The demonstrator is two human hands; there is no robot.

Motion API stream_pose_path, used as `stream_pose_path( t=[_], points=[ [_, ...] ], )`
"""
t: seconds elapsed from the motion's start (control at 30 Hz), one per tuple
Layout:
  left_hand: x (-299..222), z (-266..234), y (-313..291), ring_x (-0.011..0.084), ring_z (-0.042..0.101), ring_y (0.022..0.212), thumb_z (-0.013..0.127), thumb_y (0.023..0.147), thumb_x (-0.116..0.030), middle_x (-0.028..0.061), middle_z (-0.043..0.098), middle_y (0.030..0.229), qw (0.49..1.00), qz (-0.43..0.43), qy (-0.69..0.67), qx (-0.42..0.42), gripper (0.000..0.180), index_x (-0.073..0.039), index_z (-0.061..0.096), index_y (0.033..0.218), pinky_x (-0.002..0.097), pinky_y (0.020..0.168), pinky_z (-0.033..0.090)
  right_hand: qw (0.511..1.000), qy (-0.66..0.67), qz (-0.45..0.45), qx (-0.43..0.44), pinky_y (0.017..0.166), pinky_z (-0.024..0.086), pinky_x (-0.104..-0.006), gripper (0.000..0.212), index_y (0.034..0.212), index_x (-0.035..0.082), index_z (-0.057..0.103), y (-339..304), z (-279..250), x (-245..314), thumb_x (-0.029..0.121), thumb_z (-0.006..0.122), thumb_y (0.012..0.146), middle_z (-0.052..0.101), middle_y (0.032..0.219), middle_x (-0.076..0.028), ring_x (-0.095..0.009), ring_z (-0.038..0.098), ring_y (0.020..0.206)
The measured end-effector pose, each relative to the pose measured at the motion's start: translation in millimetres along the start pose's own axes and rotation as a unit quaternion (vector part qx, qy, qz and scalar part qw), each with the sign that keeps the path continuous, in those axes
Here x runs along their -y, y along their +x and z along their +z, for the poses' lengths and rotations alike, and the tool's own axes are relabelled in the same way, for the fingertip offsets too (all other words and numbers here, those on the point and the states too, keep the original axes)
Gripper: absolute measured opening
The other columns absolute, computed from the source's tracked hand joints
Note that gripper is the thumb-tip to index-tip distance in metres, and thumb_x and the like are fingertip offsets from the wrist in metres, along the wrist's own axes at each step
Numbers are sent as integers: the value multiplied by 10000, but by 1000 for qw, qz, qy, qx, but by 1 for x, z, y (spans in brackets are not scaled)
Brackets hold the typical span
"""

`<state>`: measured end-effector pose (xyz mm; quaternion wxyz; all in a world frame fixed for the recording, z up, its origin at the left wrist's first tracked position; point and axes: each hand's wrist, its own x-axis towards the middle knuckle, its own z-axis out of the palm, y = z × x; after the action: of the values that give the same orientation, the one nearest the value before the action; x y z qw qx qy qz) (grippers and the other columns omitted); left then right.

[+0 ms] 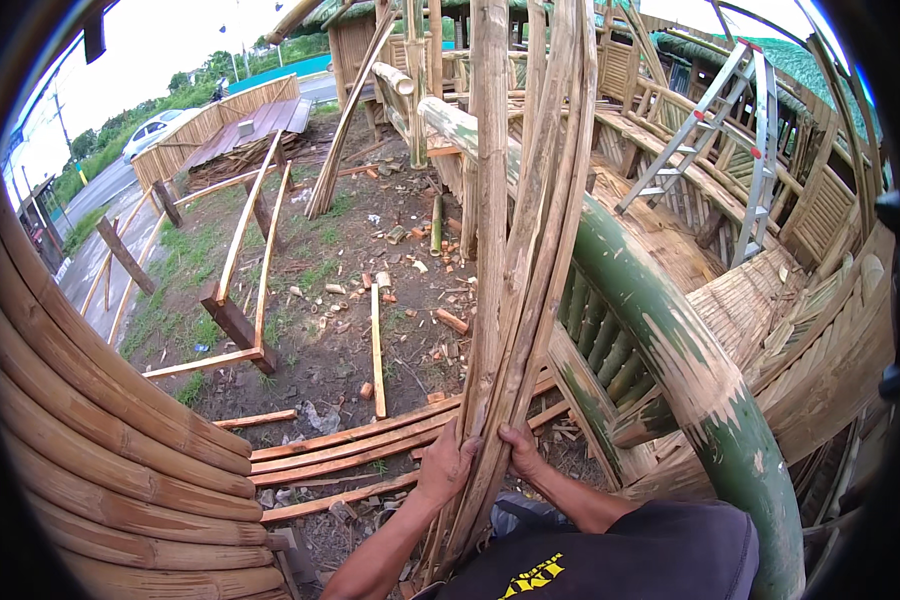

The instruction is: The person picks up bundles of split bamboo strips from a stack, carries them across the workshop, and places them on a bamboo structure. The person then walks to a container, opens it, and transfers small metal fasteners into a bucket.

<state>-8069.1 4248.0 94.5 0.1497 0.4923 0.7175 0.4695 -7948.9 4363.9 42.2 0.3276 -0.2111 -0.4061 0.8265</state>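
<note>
Bundle of long wooden slats: stands before you, running from 6 toward 1 o'clock, pieces spreading apart upward. Grip: your left hand and right hand clamped on its opposite edges, low down. Judged stiff, top-heavy, dry rather than slippery; edges may splinter. A higher hold should steady it, clear of the green bamboo pole toward 3 o'clock.

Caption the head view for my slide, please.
Left hand and right hand grip a bundle of long wooden strips beside a thick green pole.
</note>
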Motion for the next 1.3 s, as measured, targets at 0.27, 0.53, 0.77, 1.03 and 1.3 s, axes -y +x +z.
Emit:
stream_pose_path(
  t=[0.27,0.53,0.77,1.03,1.3],
  points=[
    [5,-4,87,533,618,999,539,1005,-384,357,646,1046,999,21,27,26,575,53,442,1366,564,827,500,998,8,-64,11,984,507,-380,739,1407,-9,404,54,-2,26,348,731,849,595,1244,-126,-233,613,1125],
    [54,-38,167,519,615,1015,488,1001,-532,320,664,1037,997,-4,66,43,648,-16,451,1391,540,823,502,996,36,-84,12,983,488,-353,671,1385,32,432,153,23,-13,252,763,844,603,1235,-108,-207,602,1125],
    [65,-81,186,539,592,1034,439,983,-622,317,665,1024,989,-47,118,72,734,-12,447,1390,542,835,492,995,80,-44,31,979,485,-360,626,1348,28,452,166,60,-23,239,760,846,604,1233,-101,-197,599,1112],
    [124,-101,168,412,619,1151,448,909,-761,254,648,1210,992,-65,6,109,878,-45,486,1417,433,967,471,999,-14,28,11,967,474,-349,577,1337,9,500,141,71,-92,267,735,878,634,1214,-92,-196,603,1107],
    [176,-74,227,499,605,1105,502,1017,-295,325,643,1147,990,-69,88,89,501,17,435,1403,513,956,475,997,11,32,-71,970,482,-342,482,1333,31,528,197,77,-97,196,708,917,637,1225,-76,-189,612,1102]
  ],
)
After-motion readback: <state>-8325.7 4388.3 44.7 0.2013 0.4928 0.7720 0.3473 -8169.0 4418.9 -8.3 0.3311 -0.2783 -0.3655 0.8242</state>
